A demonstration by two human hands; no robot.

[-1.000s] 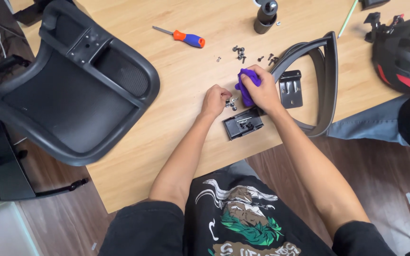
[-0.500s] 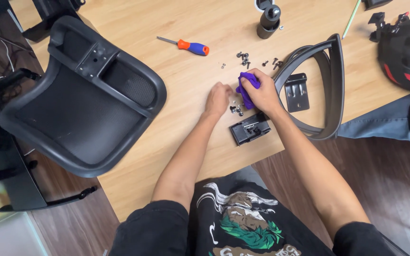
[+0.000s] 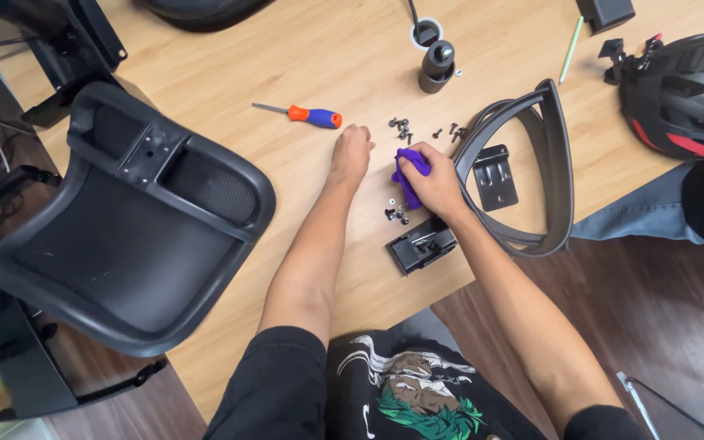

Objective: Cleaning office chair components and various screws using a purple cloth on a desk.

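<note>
On the wooden counter, I am gripping a purple-handled tool in my right hand, while my left hand is resting curled closed beside scattered black screws.

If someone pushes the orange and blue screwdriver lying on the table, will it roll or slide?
The screwdriver would probably roll, since its handle looks rounded and it lies flat on the smooth wooden table. It seems light and stiff. Nothing lies close beside it to stop it.
</note>
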